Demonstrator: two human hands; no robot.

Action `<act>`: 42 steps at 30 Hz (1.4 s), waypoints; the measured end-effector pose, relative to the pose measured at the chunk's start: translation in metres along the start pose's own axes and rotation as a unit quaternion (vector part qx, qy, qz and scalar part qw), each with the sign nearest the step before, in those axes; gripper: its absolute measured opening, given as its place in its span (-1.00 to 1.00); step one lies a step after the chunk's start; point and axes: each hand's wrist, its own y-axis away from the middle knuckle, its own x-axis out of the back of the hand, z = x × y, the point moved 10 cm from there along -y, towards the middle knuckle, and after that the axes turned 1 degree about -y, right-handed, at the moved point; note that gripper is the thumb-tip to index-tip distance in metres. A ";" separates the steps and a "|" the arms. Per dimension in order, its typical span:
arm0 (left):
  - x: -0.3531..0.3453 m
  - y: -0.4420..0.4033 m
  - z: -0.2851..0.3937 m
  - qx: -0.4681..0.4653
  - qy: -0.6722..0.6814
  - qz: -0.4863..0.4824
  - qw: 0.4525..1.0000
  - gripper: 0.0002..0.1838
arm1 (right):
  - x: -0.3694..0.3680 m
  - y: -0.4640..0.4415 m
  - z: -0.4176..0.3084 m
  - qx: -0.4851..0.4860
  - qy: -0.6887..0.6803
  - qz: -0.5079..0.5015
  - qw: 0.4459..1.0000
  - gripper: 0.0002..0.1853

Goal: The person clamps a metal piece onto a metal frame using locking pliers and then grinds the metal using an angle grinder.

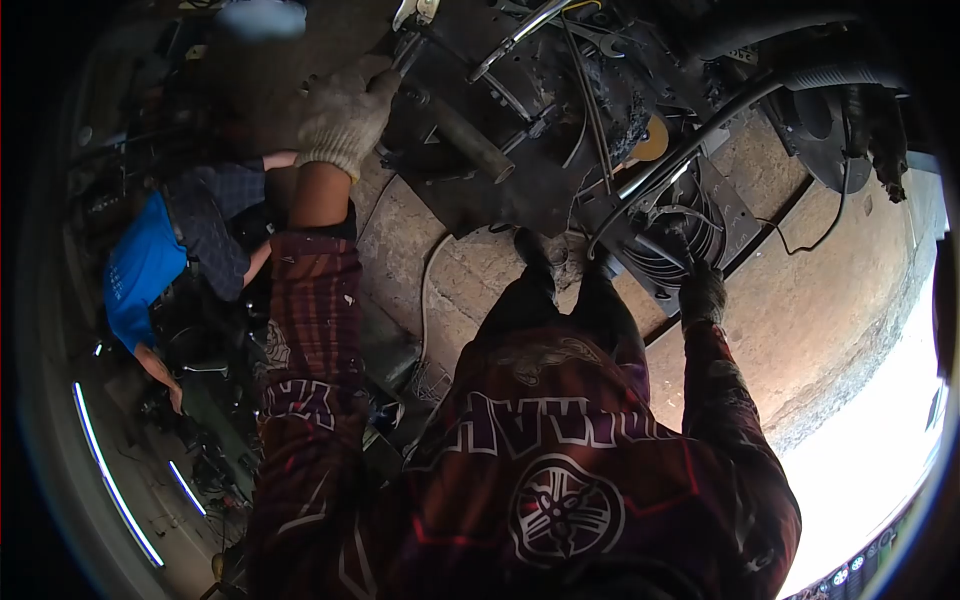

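My left hand (345, 115), in a pale knit work glove, reaches to the far left side of a dark metal worktable (455, 200). Its fingers look closed at a narrow metal piece (407, 50), whose kind I cannot make out. A short metal pipe (465, 140) lies just right of this hand. My right hand (703, 297), in a darker, dirty glove, is low on the right. It is closed round a dark-handled tool (675, 243) over coiled dark cable (705, 225) and a flat plate (738, 205). The tool's kind is unclear.
A wrench (600, 40), metal rods (588, 95) and a yellowish disc (650, 138) lie on the worktable. A thick hose (735, 105) crosses at right. A co-worker in a blue top (145, 265) bends at left. A pale hose (425, 290) runs along the floor.
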 end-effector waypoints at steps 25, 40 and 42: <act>-0.039 -0.012 0.000 -0.268 -0.501 0.150 0.809 -0.52 | -0.003 -0.003 0.017 -0.041 -0.089 -0.035 0.995 -0.69; -0.027 0.012 0.024 -0.326 -0.325 0.216 0.861 -0.66 | 0.020 0.002 -0.107 0.165 -0.177 0.080 0.967 -0.45; -0.015 0.019 0.037 -0.284 -0.257 0.214 0.899 -0.68 | -0.044 -0.002 -0.165 0.283 -0.191 0.080 0.937 -0.44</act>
